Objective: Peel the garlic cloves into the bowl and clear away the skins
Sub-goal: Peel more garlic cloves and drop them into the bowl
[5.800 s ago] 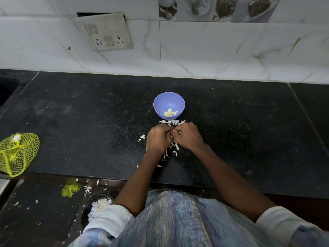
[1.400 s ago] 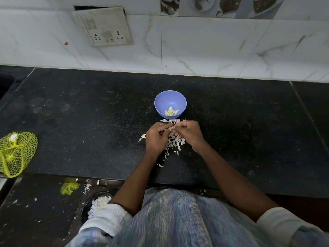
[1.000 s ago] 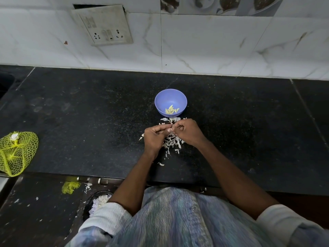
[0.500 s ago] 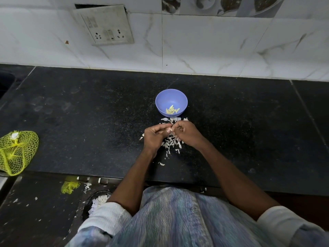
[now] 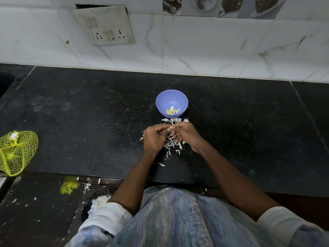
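Left hand [image 5: 154, 138] and right hand [image 5: 187, 133] are pinching one garlic clove [image 5: 170, 128] between fingertips, over the skins [image 5: 171, 145] on the tabletop [image 5: 89, 122], just before the bowl [image 5: 172, 97]. Advice: strip fully, then drop in.

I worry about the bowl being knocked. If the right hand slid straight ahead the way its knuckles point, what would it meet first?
Probably the garlic skins just beyond the right hand, then the purple bowl; depth is unclear.
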